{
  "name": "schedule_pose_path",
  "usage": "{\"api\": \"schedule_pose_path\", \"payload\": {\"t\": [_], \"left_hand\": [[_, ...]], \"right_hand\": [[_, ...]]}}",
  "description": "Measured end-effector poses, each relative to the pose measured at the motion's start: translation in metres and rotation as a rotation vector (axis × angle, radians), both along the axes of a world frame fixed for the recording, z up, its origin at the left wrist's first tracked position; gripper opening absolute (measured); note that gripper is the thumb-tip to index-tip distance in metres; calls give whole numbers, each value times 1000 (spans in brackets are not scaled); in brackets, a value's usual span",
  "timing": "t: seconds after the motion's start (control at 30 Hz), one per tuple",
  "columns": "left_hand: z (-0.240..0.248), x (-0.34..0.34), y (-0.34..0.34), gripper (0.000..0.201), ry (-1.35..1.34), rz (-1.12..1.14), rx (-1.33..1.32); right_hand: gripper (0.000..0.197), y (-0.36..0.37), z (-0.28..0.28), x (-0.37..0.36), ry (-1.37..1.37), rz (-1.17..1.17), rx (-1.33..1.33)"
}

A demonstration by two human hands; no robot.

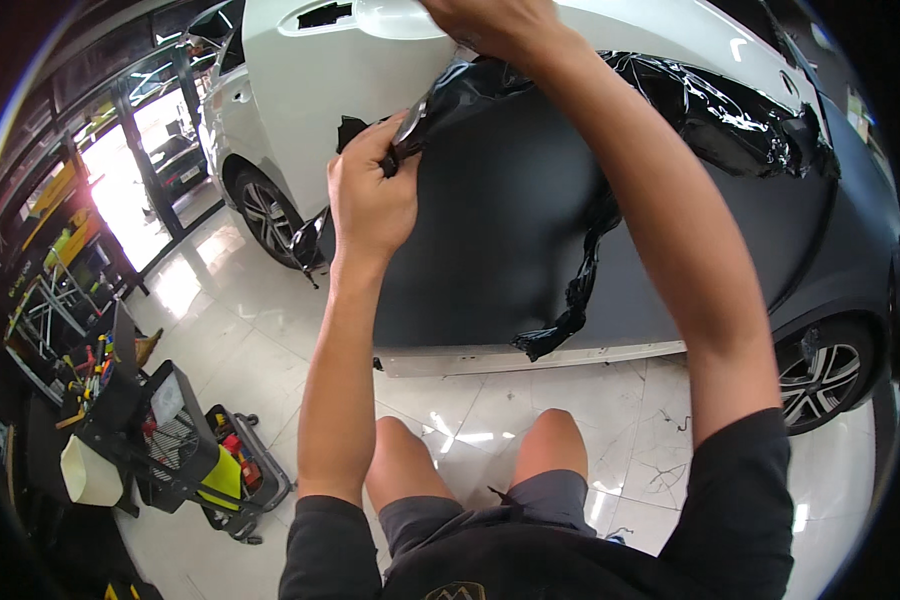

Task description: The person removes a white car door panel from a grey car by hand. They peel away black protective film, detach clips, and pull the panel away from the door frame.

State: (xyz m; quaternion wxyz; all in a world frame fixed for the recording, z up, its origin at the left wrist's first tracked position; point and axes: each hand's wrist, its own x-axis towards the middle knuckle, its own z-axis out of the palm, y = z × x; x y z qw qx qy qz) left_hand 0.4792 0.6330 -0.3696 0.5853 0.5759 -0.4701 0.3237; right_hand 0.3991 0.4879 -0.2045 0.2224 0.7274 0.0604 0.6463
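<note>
My left hand [375, 190] is closed, its thumb and fingers pinching the gathered edge of a glossy black film [475, 88] near the front of a car door [480, 220]. The door's lower part is covered in matte dark grey; above that its panel is white. My right hand [495, 25] reaches to the top edge of the picture, just above the film, and its fingers are out of sight. Crumpled film hangs in a twisted strip [578, 295] down the door. A larger wrinkled sheet [735, 115] drapes at the right, behind my right forearm.
A black tool cart [165, 430] with a mesh basket stands at the left, beside a rack with hand tools [95, 370]. The car's wheels [267, 212] show on both sides. Glass doors [135, 170] are at the far left. Glossy tiles [470, 395] cover the floor.
</note>
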Motion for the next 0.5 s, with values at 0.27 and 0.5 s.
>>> {"api": "schedule_pose_path", "payload": {"t": [0.27, 0.5], "left_hand": [[32, -39, 26, 28, 218, 82, 274], [-11, -81, 18, 20, 229, 71, 122]], "right_hand": [[72, -6, 17, 26, 234, -259, 226], [71, 2, 24, 13, 257, -353, 193]]}}
